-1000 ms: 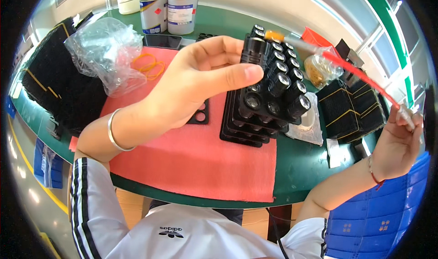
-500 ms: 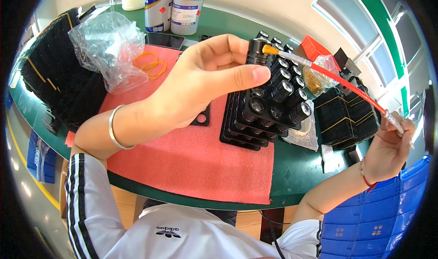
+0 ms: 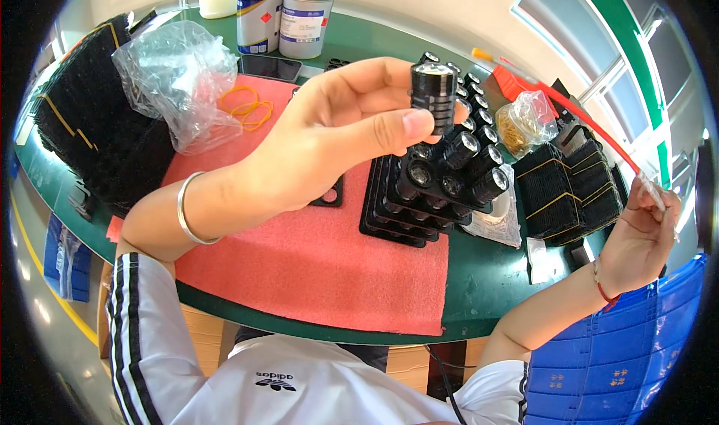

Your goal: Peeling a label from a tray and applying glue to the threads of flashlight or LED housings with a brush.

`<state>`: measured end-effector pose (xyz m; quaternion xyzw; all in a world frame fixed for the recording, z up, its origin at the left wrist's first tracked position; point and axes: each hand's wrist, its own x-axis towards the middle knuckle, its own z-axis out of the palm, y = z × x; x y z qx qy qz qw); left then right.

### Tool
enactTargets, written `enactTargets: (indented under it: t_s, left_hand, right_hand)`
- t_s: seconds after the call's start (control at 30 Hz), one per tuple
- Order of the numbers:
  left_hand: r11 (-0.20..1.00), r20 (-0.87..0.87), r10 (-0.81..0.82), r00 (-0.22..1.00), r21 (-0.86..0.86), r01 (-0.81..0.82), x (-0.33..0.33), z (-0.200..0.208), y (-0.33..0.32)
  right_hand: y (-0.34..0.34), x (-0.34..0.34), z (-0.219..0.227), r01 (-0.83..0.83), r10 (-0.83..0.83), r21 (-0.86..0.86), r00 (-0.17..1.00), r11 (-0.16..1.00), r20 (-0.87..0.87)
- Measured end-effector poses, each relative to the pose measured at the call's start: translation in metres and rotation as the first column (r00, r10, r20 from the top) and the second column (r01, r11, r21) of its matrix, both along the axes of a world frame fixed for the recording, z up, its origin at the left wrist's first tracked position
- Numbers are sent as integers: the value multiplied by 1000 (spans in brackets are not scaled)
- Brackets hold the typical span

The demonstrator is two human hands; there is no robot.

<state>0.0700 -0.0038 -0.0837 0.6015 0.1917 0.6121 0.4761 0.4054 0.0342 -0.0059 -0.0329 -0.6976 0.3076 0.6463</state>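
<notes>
My left hand (image 3: 322,137) pinches a short black ribbed cylinder (image 3: 434,99) with a shiny glass-like top, perhaps a flashlight head, held upright between thumb and fingers. Just beyond and below it, a stack of black trays (image 3: 393,234) bears several similar black cylinders (image 3: 463,148), their round shiny ends facing up. Out at the right, my right hand (image 3: 642,234) is closed round the back end of a long red-handled paintbrush (image 3: 588,122). Its yellow-orange bristles point up and to the left, apart from the held cylinder.
A pink foam mat (image 3: 314,283) covers part of the green table (image 3: 479,305). Two metal cans (image 3: 305,28) and a phone (image 3: 269,67) are at the back. Clear plastic bag (image 3: 176,73) and stacked black trays (image 3: 82,118) lie left; more banded trays (image 3: 554,193) lie right.
The brush tip has lifted off the cylinder, up and to the right. The cylinder in my left hand has been tilted or turned, and its shiny top now shows.
</notes>
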Motion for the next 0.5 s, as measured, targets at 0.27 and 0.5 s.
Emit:
enactTargets:
  t_s: [0.27, 0.5]
  left_hand:
    - [999, 52, 17, 999, -50, -14, 0, 1, -1]
    - [993, 143, -13, 990, -113, 29, -3, 5, -2]
  right_hand:
    - [-7, -6, -3, -158, 158, 26, 987, 987, -14]
    - [0, 3, -5, -233, 234, 44, 971, 972, -44]
